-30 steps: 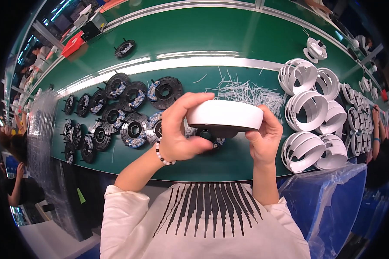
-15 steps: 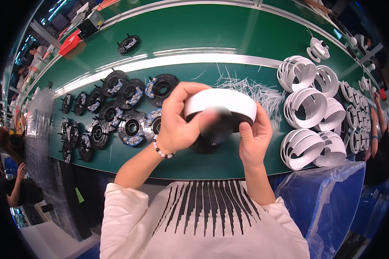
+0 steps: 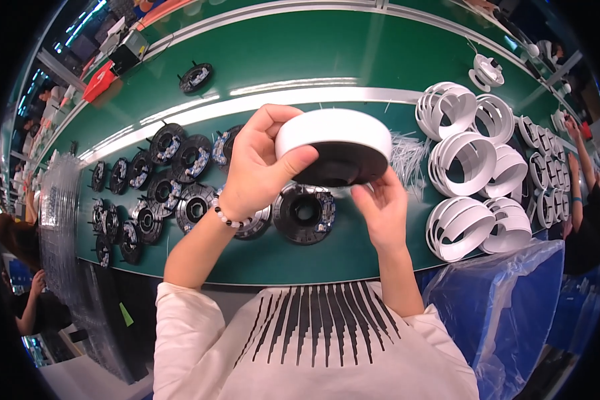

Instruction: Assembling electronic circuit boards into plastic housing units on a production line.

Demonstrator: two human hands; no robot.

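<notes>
A round housing (image 3: 343, 137) with a smooth white outer ring and a black underside is tilted above the green bench. My left hand (image 3: 263, 160) grips its left side, thumb on the black face and fingers behind the white rim. My right hand (image 3: 383, 207) holds the lower right edge between thumb and fingers, which are partly hidden behind it. Below the housing, a black ring-shaped base (image 3: 305, 213) with a circuit board on its right side lies on the bench.
Several black ring bases with circuit boards (image 3: 190, 158) cover the bench at left. Stacked white rings (image 3: 462, 163) stand at right, beside a heap of thin white strips (image 3: 409, 157). Farther back are a lone black base (image 3: 196, 78), a white assembly (image 3: 487, 71) and a red bin (image 3: 99, 81).
The housing has risen and tipped, showing more of its black underside. My left thumb has shifted left across it, a blurred dark round shape there is gone, and the base below is now uncovered.
</notes>
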